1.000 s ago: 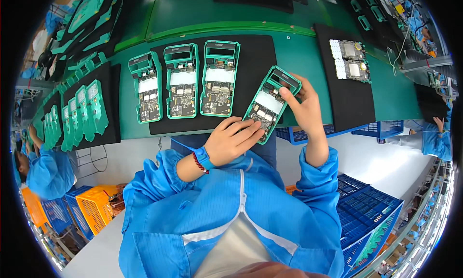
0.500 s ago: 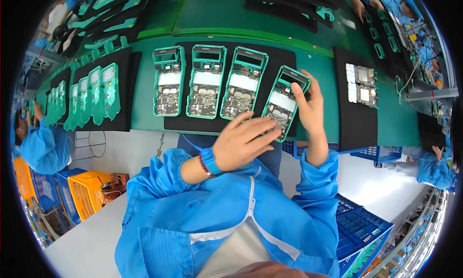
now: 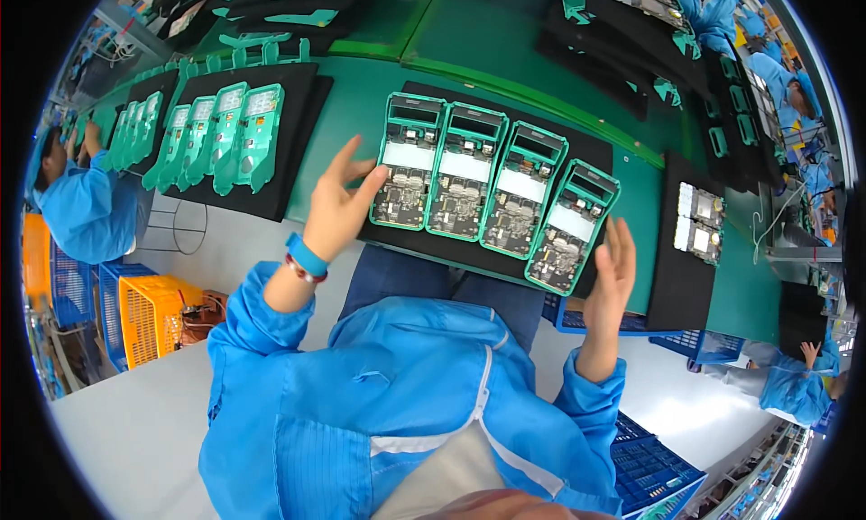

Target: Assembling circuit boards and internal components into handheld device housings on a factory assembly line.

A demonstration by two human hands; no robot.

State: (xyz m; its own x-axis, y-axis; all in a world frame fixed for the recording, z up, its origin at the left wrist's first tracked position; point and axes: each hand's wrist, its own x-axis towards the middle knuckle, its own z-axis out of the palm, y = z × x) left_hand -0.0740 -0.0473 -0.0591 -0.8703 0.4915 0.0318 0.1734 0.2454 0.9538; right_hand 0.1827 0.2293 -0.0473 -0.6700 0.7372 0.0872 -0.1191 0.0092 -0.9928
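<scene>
Several green device housings with dark circuit boards and white panels stand side by side in a slanted row on a black mat (image 3: 591, 150). At the row's left end, my left hand (image 3: 338, 204) has its fingers spread, with the thumb at the edge of the leftmost housing (image 3: 406, 164). By the lower right side of the rightmost housing (image 3: 570, 231), my right hand (image 3: 611, 281) is open, its fingers stretched upward along that edge. Whether these fingers touch the housing I cannot tell. Neither hand is closed round anything.
To the left, green shell halves (image 3: 257, 141) lie on another black mat (image 3: 293, 132). On the right, a mat (image 3: 677, 285) bears circuit boards (image 3: 699, 222). Blue crates (image 3: 654, 448) and an orange crate (image 3: 158, 312) flank me below the table. Co-workers (image 3: 95, 200) sit at both sides.
My left hand has left the rightmost board for the row's left end and spread open. My right hand has let go of the rightmost housing. The housings now sit closer together. The view has shifted.
</scene>
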